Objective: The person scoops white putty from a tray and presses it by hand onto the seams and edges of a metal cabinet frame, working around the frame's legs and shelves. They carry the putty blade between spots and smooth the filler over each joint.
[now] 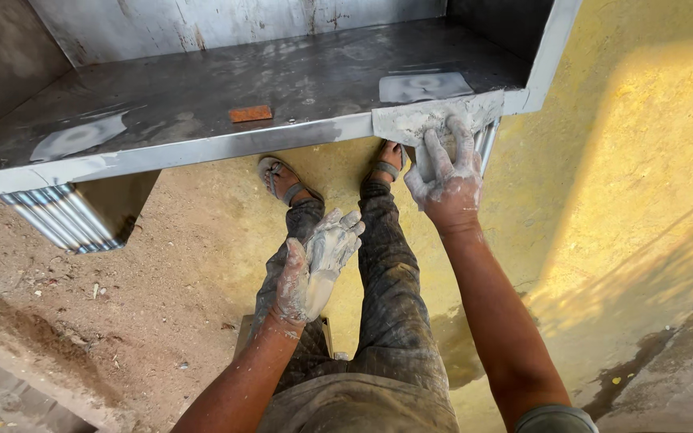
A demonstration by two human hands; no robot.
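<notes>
A small orange-brown block [250, 113] lies flat on the grey metal shelf [202, 96], well left of the grey paste patch [435, 116] smeared over the shelf's front edge near its right corner. Ribbed metal legs [62, 216] stand below on sandy ground. The right hand [445, 172], arm outstretched, presses its spread fingers on the patch, gripping nothing. The left hand [314, 269] hovers open above the knees, coated in paste, empty.
</notes>
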